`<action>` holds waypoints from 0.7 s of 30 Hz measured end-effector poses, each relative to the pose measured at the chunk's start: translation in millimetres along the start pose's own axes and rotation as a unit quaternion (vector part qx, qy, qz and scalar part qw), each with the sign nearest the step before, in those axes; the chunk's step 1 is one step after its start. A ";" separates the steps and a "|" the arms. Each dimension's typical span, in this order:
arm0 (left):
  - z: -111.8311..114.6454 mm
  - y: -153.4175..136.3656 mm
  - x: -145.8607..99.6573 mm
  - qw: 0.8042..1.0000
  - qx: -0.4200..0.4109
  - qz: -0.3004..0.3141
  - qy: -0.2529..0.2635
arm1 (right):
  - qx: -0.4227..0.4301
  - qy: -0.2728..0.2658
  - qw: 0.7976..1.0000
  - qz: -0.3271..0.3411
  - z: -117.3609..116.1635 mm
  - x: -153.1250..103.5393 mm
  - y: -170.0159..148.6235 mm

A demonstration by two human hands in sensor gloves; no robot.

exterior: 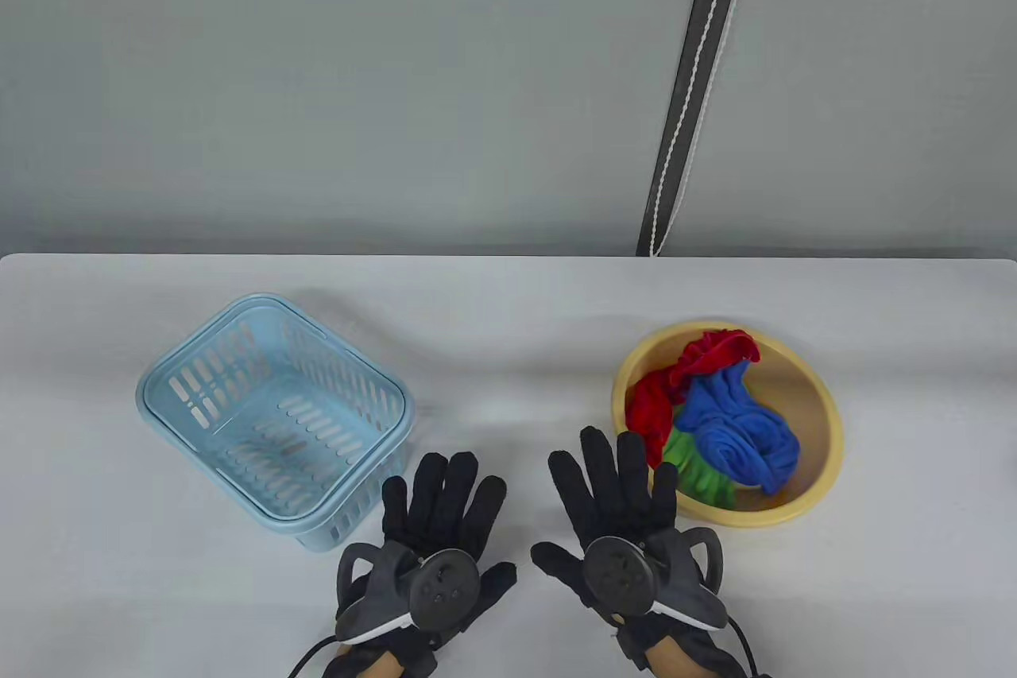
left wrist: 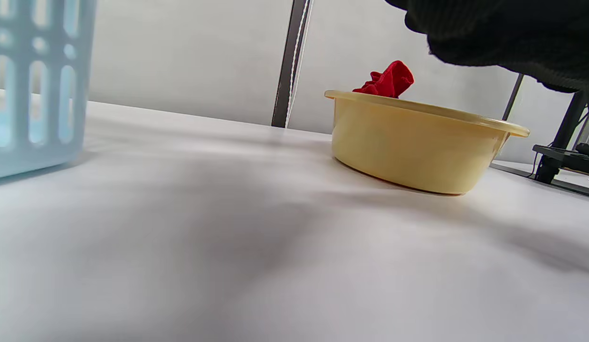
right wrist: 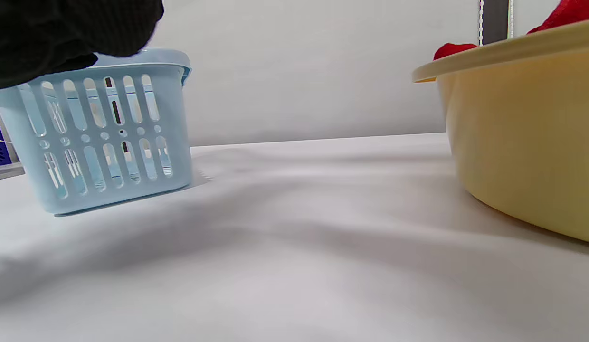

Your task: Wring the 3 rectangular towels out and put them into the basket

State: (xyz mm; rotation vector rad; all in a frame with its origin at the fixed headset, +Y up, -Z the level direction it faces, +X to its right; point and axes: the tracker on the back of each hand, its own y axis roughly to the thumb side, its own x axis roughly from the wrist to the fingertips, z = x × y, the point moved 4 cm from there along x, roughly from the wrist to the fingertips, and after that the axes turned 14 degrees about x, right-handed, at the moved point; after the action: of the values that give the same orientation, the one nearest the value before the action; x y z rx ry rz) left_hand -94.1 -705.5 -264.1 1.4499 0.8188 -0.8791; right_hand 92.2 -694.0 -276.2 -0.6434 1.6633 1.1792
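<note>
Both hands lie flat, fingers spread, holding nothing: left hand point(exterior: 433, 543) at 6 o'clock, right hand point(exterior: 624, 527) beside it. The red towel point(exterior: 655, 404), blue towel point(exterior: 743, 428) and green towel point(exterior: 699, 471) sit bunched in the yellow basin point(exterior: 826, 424) at 3 o'clock. The blue basket point(exterior: 159, 384) stands empty at 9 o'clock, ready to receive them.

Left hand point(exterior: 441, 527) and right hand point(exterior: 616, 507): both are covered in black knit gloves. A dark grey round tracker with small buttons, a ring loop and white trim is strapped to each back. Black cables and bare wrists are seen below.
</note>
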 end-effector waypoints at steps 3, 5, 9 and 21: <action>0.2 -0.5 -0.1 1.000 -0.001 -0.001 -0.001 | 0.000 0.000 1.000 0.000 -0.2 -0.1 0.1; 0.0 -0.8 -0.4 1.000 0.000 -0.003 0.000 | -0.002 0.001 1.000 0.000 -0.4 -0.3 0.4; -0.9 -1.7 -0.6 1.000 -0.002 -0.004 0.007 | -0.003 0.001 1.000 0.001 -1.2 -0.8 1.0; -2.1 -4.9 -0.6 1.000 -0.005 -0.008 0.013 | 0.001 -0.009 0.999 -0.038 10.2 4.8 1.1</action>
State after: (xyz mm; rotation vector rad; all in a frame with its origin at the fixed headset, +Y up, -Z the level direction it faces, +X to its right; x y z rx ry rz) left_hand -98.6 -703.1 -265.8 1.4509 0.8532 -0.8696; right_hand 93.4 -683.7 -280.9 -0.6868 1.6100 1.1260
